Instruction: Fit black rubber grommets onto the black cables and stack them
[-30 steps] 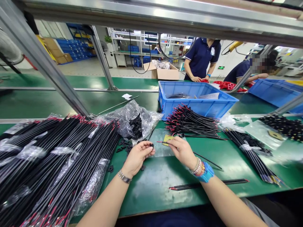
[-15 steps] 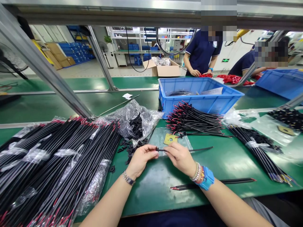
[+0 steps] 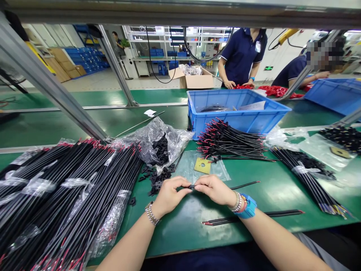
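Left grip point(image 3: 170, 194) is pinched on a small dark piece point(image 3: 191, 187), right grip point(image 3: 214, 189) on a slim, gently curved black cable point(image 3: 246, 185)

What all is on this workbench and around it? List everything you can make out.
Bench: one, green, beneath the hands
Tied cables: several bundles, mostly black, left and right
Cable pile: one, black with red tips, before the nearer bin
Spare cables: a few, black with red tips, near edge
Bags: several, clear, centre and right
Small parts: many, black, centre and right
Plates: two, yellowish, centre and right
Bins: two, blue, beyond and far right
Box: one, brown, background
People: at least three, dark clothing, background
Held cable: one, black, red-tipped, between hands
Left hand: one, bare, centre
Right hand: one, bare, centre
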Demonstrator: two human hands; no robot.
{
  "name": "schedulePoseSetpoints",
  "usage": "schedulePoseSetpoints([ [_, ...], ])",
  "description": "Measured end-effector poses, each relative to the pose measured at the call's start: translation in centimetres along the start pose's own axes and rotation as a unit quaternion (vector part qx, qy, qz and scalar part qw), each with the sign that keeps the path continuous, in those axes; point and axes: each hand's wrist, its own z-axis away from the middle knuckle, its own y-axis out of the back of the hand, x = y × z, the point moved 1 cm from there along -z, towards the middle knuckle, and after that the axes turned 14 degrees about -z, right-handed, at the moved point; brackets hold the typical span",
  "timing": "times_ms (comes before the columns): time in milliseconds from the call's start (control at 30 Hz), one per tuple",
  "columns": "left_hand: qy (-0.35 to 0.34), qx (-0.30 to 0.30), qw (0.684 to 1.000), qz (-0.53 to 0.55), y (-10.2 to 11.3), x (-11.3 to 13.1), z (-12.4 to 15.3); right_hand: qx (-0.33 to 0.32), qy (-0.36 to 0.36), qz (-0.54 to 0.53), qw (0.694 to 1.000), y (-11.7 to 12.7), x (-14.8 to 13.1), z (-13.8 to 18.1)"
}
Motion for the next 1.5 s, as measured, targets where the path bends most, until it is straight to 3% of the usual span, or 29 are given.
schedulePoseSetpoints([
  [400,-0.020,-0.014,1.000,0.014,-0.6,0.3,0.1,-0.018,-0.058,-0.120,0.991,-0.5,0.9,-0.3],
  [667,0.039,-0.015,0.997,0.067,0.1,0.1,0.2,-0.002,-0.031,-0.091,0.995,0.2,-0.1,0.0],
  [867,-0.043,0.059,0.996,-0.045,1.2,0.2,0.2,0.008,-0.059,-0.104,0.993,0.3,0.1,0.0],
  [1000,-0.035,0.091,0.992,-0.081,0.8,0.1,0.2,0.004,-0.056,-0.074,0.996,0.2,0.2,-0.1],
  [1100,0.017,0.058,0.994,-0.094,1.3,-0.7,0.1,0.055,0.018,0.105,0.993,1.3,0.2,-0.2],
  [1200,0.069,0.020,0.984,-0.162,3.0,-1.5,0.1,0.167,0.065,0.252,0.951,4.3,0.3,-0.2],
  [1367,0.079,-0.106,0.951,-0.278,5.5,-1.2,0.5,0.270,0.078,0.338,0.898,10.8,1.9,-1.1],
  [1500,0.076,-0.217,0.914,-0.334,5.2,-0.9,0.9,0.275,0.059,0.401,0.872,12.5,3.5,-2.7],
])
